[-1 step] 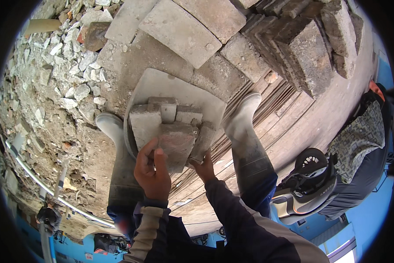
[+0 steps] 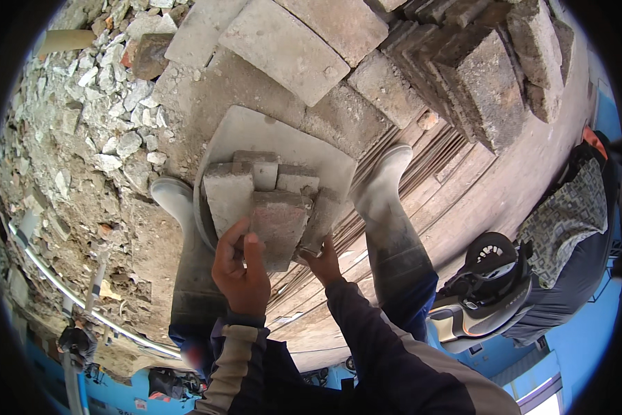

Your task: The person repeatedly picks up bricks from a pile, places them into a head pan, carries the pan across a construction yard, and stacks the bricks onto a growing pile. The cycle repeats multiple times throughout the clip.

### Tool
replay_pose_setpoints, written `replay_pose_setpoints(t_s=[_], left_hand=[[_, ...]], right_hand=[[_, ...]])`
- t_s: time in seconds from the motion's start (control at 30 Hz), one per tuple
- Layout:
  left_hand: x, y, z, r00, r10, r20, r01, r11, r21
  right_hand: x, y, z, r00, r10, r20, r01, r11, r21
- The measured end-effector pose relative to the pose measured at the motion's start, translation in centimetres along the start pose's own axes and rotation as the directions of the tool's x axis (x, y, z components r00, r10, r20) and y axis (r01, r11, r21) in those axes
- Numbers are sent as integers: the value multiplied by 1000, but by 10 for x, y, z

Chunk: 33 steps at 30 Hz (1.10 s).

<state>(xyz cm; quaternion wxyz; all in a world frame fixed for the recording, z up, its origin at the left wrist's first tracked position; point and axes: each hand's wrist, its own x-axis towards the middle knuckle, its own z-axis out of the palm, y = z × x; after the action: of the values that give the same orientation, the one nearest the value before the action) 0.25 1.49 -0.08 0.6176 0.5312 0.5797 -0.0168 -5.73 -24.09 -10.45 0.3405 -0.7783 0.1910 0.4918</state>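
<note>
A grey scoop-shaped pan point(image 2: 287, 135) lies on the ground between my boots. Several broken grey bricks point(image 2: 229, 194) are piled in it, with a larger, reddish-faced brick point(image 2: 280, 225) on the near side. My left hand point(image 2: 242, 273) is at that brick's left edge, fingers loosely curled and thumb raised apart from them; whether they touch it is unclear. At the right of the pile a narrow brick point(image 2: 320, 221) lies slanted. My right hand point(image 2: 323, 264) grips its near end, some fingers hidden.
Rubble point(image 2: 127, 142) spreads on the left. Flat slabs point(image 2: 283, 52) lie beyond the pan, with stacked slabs point(image 2: 480, 83) at far right. Thin metal rods point(image 2: 422, 176) run beside my right boot point(image 2: 383, 187). A motorbike point(image 2: 487, 297) stands on the right.
Almost nothing differs; the narrow brick and my right hand have shifted very slightly, while my left hand keeps its place.
</note>
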Motion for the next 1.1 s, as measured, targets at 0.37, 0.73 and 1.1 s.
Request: replay_pose_setpoints(t_s=[0.37,0.73,1.1], left_hand=[[2,3,4,1000,27,-12,-28,998,-58],[17,-7,-23,965,-191,-181,107,913,-395],[16,0,-33,982,-122,-142,65,934,-350]], right_hand=[[170,-250,-103,838,-474,-270,483,875,-36],[202,-318,-16,961,-211,-179,265,887,377],[181,-332,3,535,-845,24,419,240,-876]])
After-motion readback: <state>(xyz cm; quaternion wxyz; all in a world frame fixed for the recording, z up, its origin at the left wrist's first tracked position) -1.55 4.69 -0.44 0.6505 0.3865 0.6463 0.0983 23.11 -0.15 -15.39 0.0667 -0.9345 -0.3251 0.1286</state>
